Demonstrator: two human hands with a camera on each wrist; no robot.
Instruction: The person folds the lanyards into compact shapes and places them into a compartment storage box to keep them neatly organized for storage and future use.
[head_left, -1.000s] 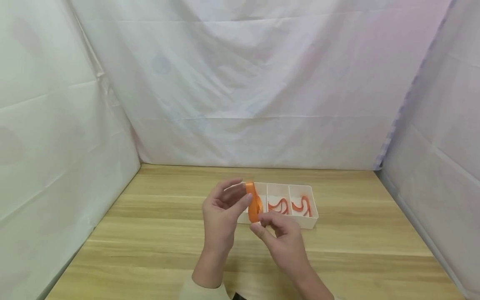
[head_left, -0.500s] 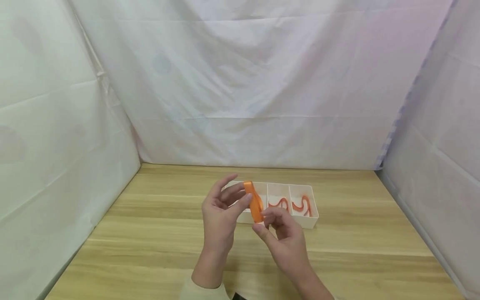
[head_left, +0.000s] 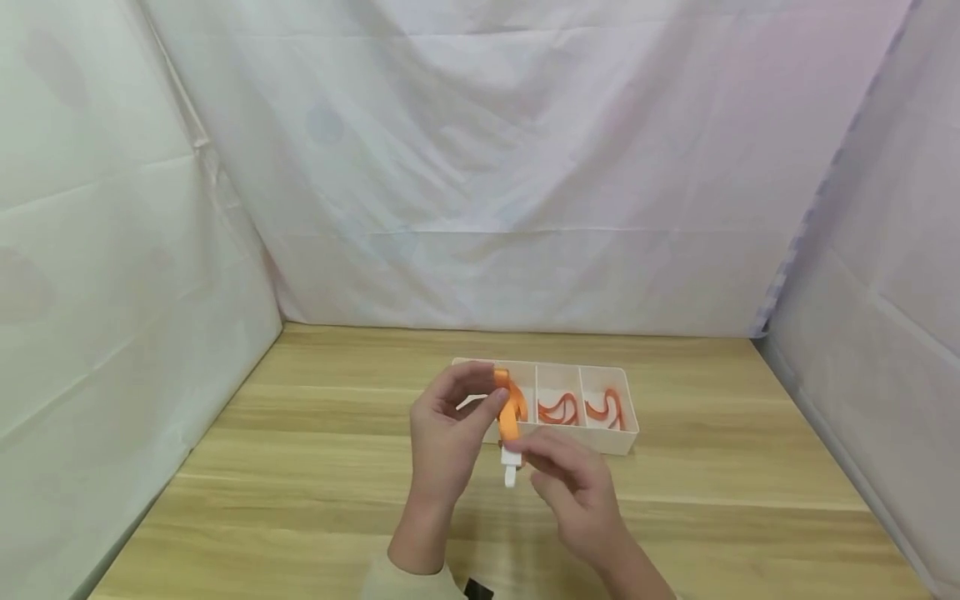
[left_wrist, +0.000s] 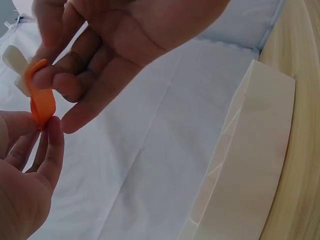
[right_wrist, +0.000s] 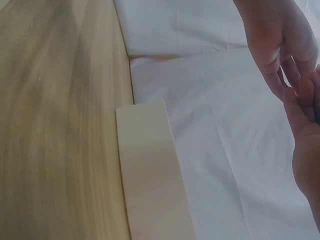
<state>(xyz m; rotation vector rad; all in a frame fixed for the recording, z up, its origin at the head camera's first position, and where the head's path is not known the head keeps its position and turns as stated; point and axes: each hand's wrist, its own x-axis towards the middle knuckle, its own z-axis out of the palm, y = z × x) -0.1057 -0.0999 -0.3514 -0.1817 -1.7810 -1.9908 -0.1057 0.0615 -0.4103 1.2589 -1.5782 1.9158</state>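
Observation:
An orange strap (head_left: 509, 423) hangs looped between both hands, in front of the box. Its lower end carries a white clip (head_left: 511, 457) with a narrow tongue pointing down. My left hand (head_left: 446, 437) pinches the strap's upper part between thumb and fingers. Lower down, the right hand (head_left: 581, 487) holds the strap beside the clip, its thumb apart from the white piece. In the left wrist view, curled fingers lie on the orange strap (left_wrist: 43, 102) near the white clip (left_wrist: 16, 60). The right wrist view shows both hands at its edge, with the strap hidden.
Behind the hands, a white divided box (head_left: 581, 440) stands on the wooden table (head_left: 300, 467). One orange strap (head_left: 558, 411) lies in its middle compartment and another orange strap (head_left: 611, 408) in the right one. White cloth (head_left: 487, 167) hangs at the back and both sides.
The white clip, mostly covered by the right fingers before, now shows below the strap. My right hand has shifted slightly down, its thumb moving off the clip. The left hand keeps its pinch.

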